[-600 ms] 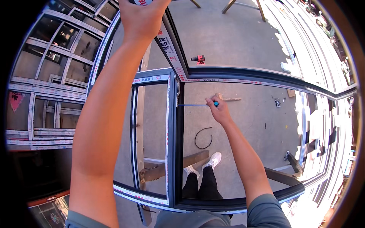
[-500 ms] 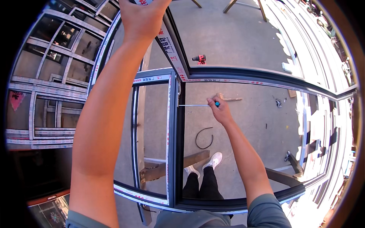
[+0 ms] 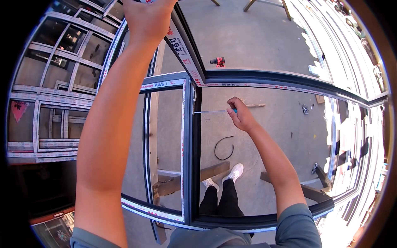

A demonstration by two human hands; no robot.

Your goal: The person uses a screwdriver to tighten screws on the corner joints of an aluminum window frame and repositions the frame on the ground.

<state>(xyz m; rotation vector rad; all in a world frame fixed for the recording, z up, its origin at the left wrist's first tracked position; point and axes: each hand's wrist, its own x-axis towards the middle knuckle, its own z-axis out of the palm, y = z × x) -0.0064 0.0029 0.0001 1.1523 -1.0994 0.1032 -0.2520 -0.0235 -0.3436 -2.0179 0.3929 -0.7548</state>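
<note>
My right hand (image 3: pixel 241 115) is closed around the teal handle of a screwdriver (image 3: pixel 211 111). Its long thin shaft runs level to the left, and its tip meets a metal hinge strip (image 3: pixel 194 97) on the inner side of a dark window frame (image 3: pixel 192 161). Up at the top edge, my left hand (image 3: pixel 149 18) grips a raised window sash (image 3: pixel 185 51), tilted up from the frame and covered in printed protective film. The left fingertips are cut off by the picture's edge. The sash's lower corner sits close by the hinge.
Beneath the frame, a red and black cordless drill (image 3: pixel 218 62), a curved black strip (image 3: pixel 223 148) and a wooden stick (image 3: pixel 255 105) lie on the floor. Wooden trestle beams (image 3: pixel 171 188) support the frame. Stacked window frames (image 3: pixel 58 97) fill the left; long profiles (image 3: pixel 351 136) lie at right.
My left hand and the sash's upper part have shifted slightly left. My right hand has turned on the screwdriver handle, knuckles now higher, while the tip stays at the hinge.
</note>
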